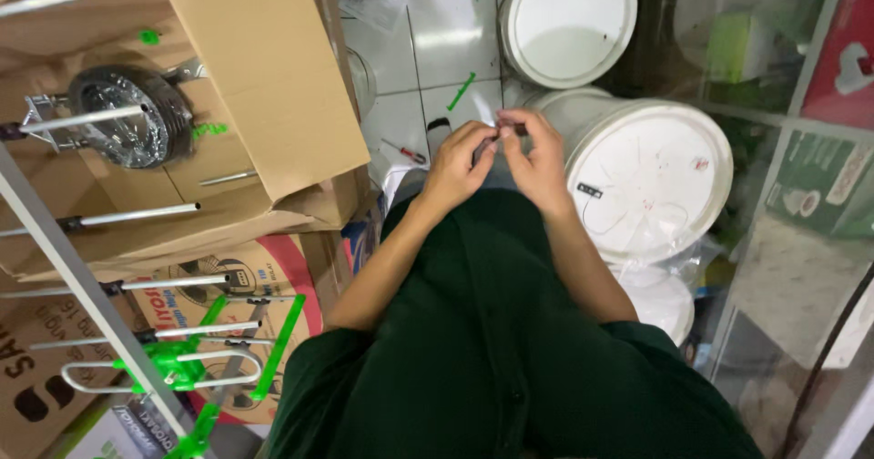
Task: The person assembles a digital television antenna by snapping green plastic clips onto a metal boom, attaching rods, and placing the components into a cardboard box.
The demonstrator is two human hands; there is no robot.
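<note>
Far left, an antenna w/ green clips is leaning by an open cardboard box. Centre: left hand & right hand are meeting fingertip to fingertip, pinching a small dark part btwn them above the lap. Right: a white bucket lid is sitting nearby.

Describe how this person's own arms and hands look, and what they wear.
Both forearms are bare from about the elbow down, and the left hand and right hand wear no gloves. No watch, bracelet or ring shows, though the fingers are too small to be sure. The only clothing in view is a dark green garment with a seam running down its front; its loose sleeves end near the elbows.
</note>
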